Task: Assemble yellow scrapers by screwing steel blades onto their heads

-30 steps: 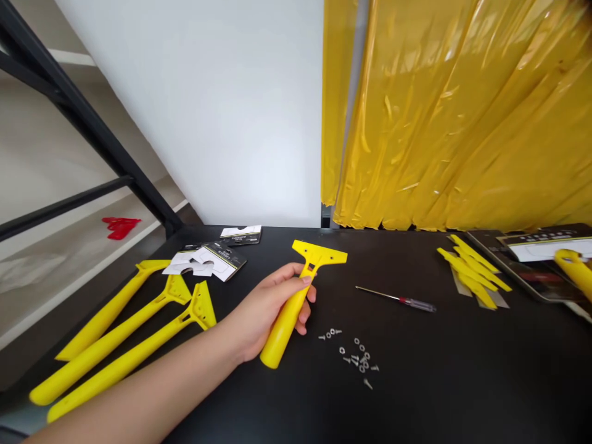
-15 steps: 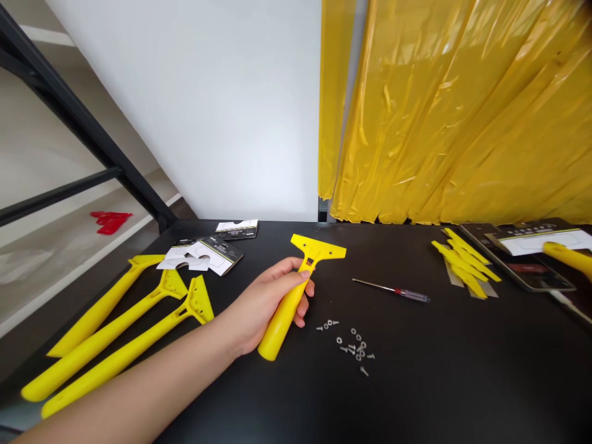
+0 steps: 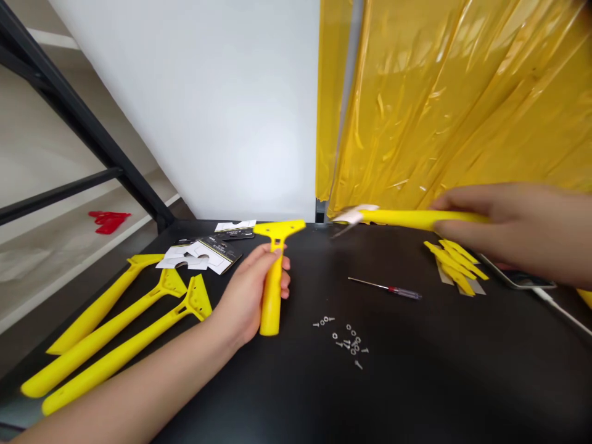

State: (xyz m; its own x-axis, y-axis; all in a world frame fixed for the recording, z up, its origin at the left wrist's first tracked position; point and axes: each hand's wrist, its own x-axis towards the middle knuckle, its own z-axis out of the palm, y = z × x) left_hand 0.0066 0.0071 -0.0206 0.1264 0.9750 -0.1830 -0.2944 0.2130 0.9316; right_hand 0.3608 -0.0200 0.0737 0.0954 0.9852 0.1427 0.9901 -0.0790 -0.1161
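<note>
My left hand is closed around the grip of a yellow scraper handle, whose wide head with small holes points up and away. At the right, my right hand grips a second yellow scraper held level above the table's back edge. Its pale, blurred head points left, with a thin dark edge below it. Between and below the hands lie a screwdriver with a clear handle and a loose group of small screws and nuts on the black table.
Three yellow scraper handles lie at the left beside several printed cards. Flat yellow strips lie over greyish pieces at the right, near a phone with a white cable. Yellow sheeting hangs behind the table.
My right hand has come into view, bringing the second scraper leftward from the phone. My left hand has shifted left and turned its scraper handle more upright.
</note>
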